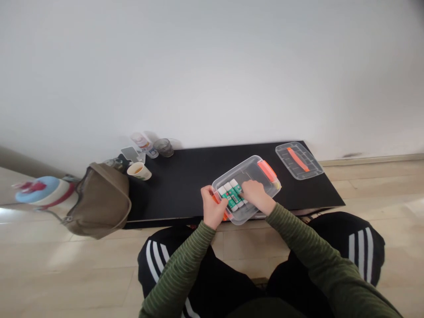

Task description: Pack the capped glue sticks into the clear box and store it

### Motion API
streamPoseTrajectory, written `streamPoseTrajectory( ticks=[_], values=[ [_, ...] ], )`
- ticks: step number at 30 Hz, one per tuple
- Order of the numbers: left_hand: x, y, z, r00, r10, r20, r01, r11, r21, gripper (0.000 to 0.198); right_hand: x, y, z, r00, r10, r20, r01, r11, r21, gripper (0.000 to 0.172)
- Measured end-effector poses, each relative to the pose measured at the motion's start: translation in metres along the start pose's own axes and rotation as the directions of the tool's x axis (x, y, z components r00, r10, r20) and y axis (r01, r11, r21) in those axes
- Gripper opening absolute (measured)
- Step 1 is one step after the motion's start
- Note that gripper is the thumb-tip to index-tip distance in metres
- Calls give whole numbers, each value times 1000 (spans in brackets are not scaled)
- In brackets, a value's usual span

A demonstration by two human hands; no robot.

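Observation:
A clear plastic box [255,211] with orange latches is tilted over the front part of the black table. Inside it, at the left end, several green-and-white tubes that look like glue sticks [231,194] lie side by side. My left hand [213,208] is closed on the box's left end by an orange latch, its thumb over the rim near the tubes. My right hand [255,193] reaches into the box with curled fingers, gripping the rightmost glue stick; its fingertips are partly hidden.
The box's clear lid [299,160] with an orange handle lies at the table's [185,185] right end. On the left are a paper cup [139,172] of drink, a dark glass [163,148], a bottle [145,145], a brown bag [102,198] and a blue-lidded tumbler [46,192]. A white wall stands behind.

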State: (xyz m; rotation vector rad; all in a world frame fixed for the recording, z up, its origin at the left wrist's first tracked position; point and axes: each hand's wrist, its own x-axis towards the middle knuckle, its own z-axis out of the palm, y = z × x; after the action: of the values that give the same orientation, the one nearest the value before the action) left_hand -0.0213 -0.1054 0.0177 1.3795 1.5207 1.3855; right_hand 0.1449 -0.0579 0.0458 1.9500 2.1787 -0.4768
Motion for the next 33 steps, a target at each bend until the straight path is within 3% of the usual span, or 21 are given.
streamPoseTrajectory(
  ticks=[5, 8, 10, 12, 14, 16, 17, 18, 22, 24, 28, 33],
  values=[
    [1, 0, -1, 1000, 9, 0, -9, 1000, -7, 42, -3, 7, -5, 1000, -13, -18, 14, 999, 42, 29],
    [2, -1, -1, 1000, 9, -6, -9, 1000, -12, 42, -15, 23, -14, 964, -6, -264, 65, 974, 218, 27],
    [3, -2, -1, 1000, 0, -11, 0, 1000, -6, 41, -25, 40, -21, 846, 78, -528, 150, 915, 375, 29],
    [3, -1, -1, 1000, -11, -20, 11, 1000, -6, 40, -32, 61, -26, 674, 220, -705, 232, 844, 484, 33],
    [4, -1, -1, 999, -18, -26, 17, 1000, -17, 40, -32, 84, -27, 525, 361, -771, 275, 785, 555, 37],
    [4, 0, -1, 999, -16, -35, 15, 999, -28, 40, -25, 108, -22, 453, 464, -761, 261, 748, 611, 39],
    [4, 0, -1, 999, -15, -39, 13, 999, -30, 40, -19, 119, -18, 459, 493, -739, 232, 736, 636, 39],
    [5, 0, -1, 999, -13, -42, 12, 1000, -29, 40, -13, 129, -12, 496, 508, -704, 189, 729, 658, 37],
    [6, 0, -1, 999, -27, -39, 27, 1000, -13, 39, 9, 154, 23, 728, 457, -512, -12, 754, 656, 30],
    [7, -1, -1, 999, -43, -31, 42, 999, -15, 40, 15, 158, 42, 788, 411, -459, -58, 791, 609, 30],
    [8, -4, -1, 998, -51, -32, 51, 998, -29, 40, 19, 157, 68, 832, 344, -436, -84, 854, 513, 32],
    [9, -5, -1, 998, -50, -35, 49, 999, -22, 40, 18, 153, 74, 852, 315, -417, -121, 895, 428, 27]
  ],
)
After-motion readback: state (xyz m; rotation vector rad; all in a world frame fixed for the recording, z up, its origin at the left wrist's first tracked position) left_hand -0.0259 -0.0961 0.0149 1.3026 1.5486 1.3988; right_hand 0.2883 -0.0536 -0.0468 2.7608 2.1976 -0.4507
